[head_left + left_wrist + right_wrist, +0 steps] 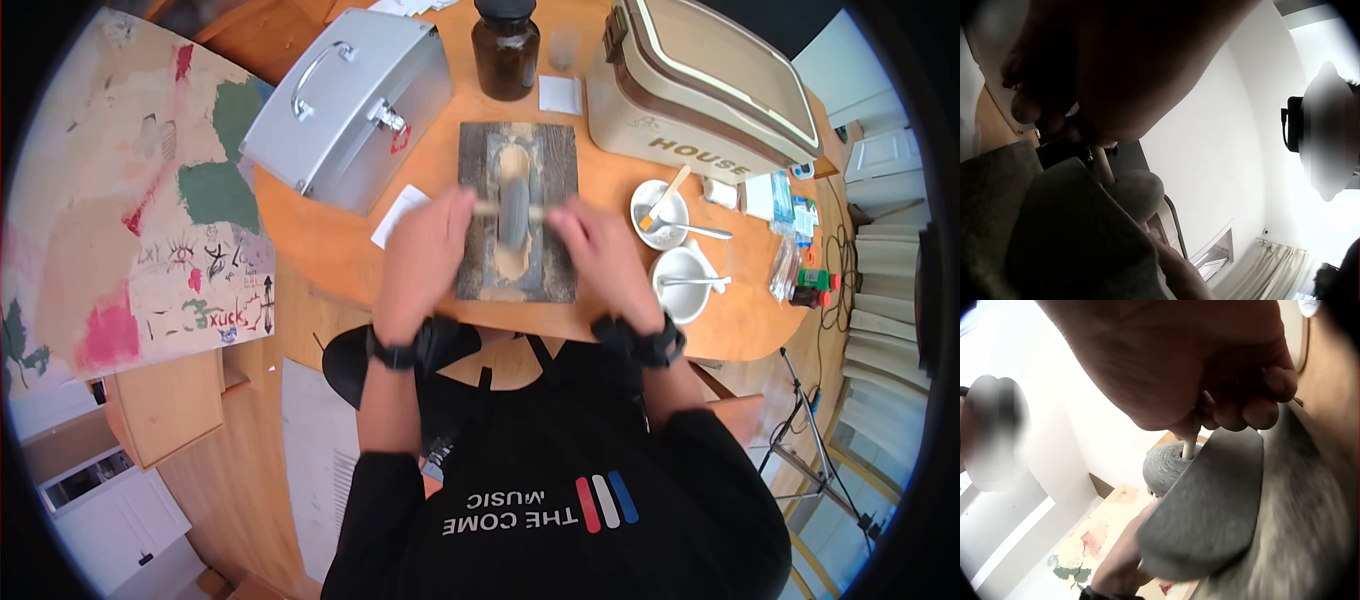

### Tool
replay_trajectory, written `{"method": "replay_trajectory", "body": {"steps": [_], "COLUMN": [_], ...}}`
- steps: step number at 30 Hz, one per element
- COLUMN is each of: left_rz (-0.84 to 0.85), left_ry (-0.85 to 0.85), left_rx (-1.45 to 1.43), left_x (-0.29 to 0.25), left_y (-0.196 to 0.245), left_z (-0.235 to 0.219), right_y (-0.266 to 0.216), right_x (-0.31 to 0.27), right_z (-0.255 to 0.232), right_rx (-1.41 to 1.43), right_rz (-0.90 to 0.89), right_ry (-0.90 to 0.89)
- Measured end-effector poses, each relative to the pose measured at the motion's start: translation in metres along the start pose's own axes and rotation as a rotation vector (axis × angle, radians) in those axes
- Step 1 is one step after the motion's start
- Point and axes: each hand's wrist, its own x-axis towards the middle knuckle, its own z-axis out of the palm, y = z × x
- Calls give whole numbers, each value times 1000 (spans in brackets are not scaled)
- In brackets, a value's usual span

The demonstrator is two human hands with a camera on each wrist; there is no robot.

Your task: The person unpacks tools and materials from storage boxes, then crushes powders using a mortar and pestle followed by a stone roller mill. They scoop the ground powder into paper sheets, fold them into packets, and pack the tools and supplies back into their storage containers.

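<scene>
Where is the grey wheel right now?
In the head view, the grey wheel is above centre, over the trough, between the left hand and right hand.

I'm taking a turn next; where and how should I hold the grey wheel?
Probably by the pale rod, one hand from each side: it juts out left and right of the grey wheel, whose lower rim sits in the trough.

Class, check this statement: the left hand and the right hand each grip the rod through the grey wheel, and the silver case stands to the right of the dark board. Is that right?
Not quite: the silver case stands to the left of the dark board, as the head view shows. The left hand and right hand do grip the rod through the grey wheel.
</scene>
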Motion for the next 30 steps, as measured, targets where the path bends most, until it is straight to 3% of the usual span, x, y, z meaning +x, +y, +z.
{"method": "replay_trajectory", "body": {"steps": [3,7,9,10,12,14,17,19,21,22,24,26,30], "left_rz": [-16,7,-34,-77,13,-53,-41,22,-11,-42,87,-18,0], "left_ry": [11,86,21,-47,-18,-8,-41,33,-9,-49,47,-12,5], "left_rx": [30,13,26,42,-4,-20,66,1,24,48,-57,-23,-16], "left_x": [-14,32,31,29,-2,-22,5,37,34,34,-2,-22,22], "left_y": [4,-2,11,15,0,8,0,-6,7,12,-1,7,-21], "left_z": [1,6,-5,-8,0,-2,1,4,-4,-7,4,-1,11], "right_y": [-8,8,4,4,1,-10,2,9,8,8,4,-14,0], "right_x": [-19,33,44,32,-4,-22,13,34,44,32,-8,-26,24], "right_z": [-3,-6,-12,-10,-5,-6,-6,-8,-11,-9,-3,-10,-6], "right_rx": [-20,-36,-96,-96,-30,15,-34,-60,-131,-133,-25,-26,-58], "right_rz": [9,-17,-53,-51,-4,16,-19,-19,-48,-49,-26,54,-39], "right_ry": [-56,48,43,38,-30,-67,-2,26,34,34,-12,-77,30]}}
